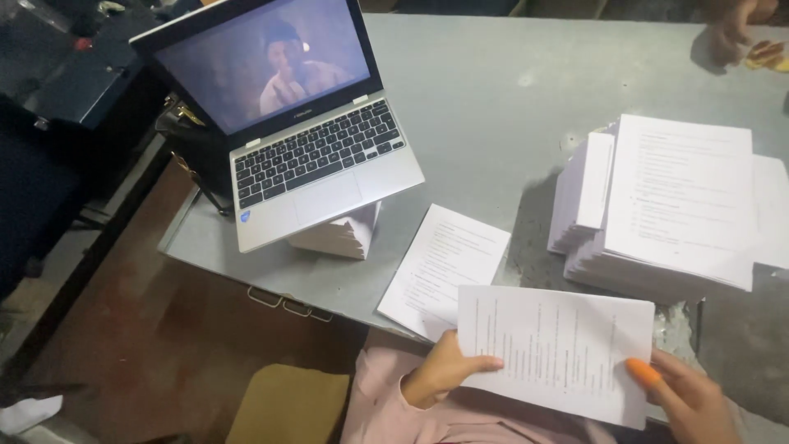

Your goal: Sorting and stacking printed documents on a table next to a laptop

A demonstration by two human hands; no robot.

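Printed sheet point(555, 349) pinched btwn left hand point(444, 370) & right hand point(690, 399), thumbs on top.

Grey table point(493, 90): paper stacks point(666, 205), loose sheet point(444, 267) (overhanging edge), propped laptop point(296, 115).

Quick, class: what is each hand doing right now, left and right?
Left hand: closed on the left edge of the printed sheet, thumb on top.
Right hand: holding the sheet's right edge; an orange cover sits on one of its fingers.
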